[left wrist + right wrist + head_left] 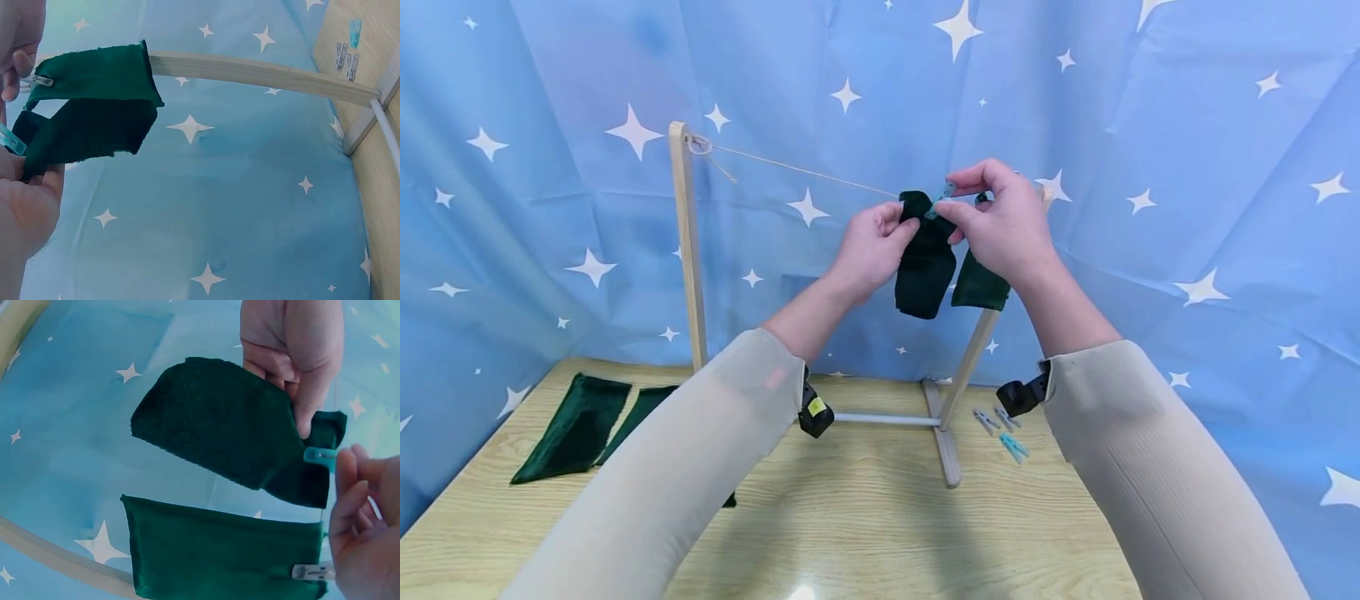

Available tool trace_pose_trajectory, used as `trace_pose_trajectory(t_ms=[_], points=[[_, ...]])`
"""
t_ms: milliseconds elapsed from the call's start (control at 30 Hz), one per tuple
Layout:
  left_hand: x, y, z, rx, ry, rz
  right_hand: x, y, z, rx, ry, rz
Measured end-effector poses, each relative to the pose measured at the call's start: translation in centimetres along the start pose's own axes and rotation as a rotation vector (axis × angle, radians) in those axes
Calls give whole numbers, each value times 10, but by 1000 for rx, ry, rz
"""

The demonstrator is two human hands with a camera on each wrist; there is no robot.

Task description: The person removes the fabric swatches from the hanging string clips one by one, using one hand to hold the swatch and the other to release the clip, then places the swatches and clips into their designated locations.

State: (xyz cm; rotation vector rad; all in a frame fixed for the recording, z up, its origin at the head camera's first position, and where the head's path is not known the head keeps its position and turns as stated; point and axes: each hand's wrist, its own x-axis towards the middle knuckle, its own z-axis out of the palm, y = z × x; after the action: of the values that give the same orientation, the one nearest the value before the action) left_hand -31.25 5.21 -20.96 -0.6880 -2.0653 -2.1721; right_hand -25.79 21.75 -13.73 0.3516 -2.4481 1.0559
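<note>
A dark green cloth piece point(923, 279) hangs folded over a thin string point(805, 172). My left hand point(874, 250) pinches this cloth near its top, thumb in front. Just to the right, my right hand point(1009, 221) pinches a blue clothespin point(320, 456), whose jaws sit over the cloth's top edge at the string. A second green cloth point(219, 550) hangs beside it, with a grey clothespin point(312, 572) on its upper edge, below my right hand in the right wrist view.
Wooden posts point(688, 250) hold the string, with a white bar point(887, 419) low between them. Two grey clothespins point(985, 421) and a blue one point(1013, 447) lie on the table point(850, 517) at right. More green cloth point(576, 429) lies at left, partly behind my left sleeve.
</note>
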Motion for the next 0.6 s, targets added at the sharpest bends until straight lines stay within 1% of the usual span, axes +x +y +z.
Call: trace_pose_trajectory(t_ms=[133,267,400,500,600], points=[[-5,2,-3,14,-12,-1,-3,-1,0,4,42,-15],[-11,5,-7,7,-43,-5,-5,-2,-1,18,90,-37],[-17,6,-11,15,-66,-26,-7,-2,-4,45,131,-59],[-21,6,-12,-4,-86,-46,-8,-1,-8,56,147,-68],[-25,5,-14,-42,-99,-68,-12,1,-13,59,153,-73]])
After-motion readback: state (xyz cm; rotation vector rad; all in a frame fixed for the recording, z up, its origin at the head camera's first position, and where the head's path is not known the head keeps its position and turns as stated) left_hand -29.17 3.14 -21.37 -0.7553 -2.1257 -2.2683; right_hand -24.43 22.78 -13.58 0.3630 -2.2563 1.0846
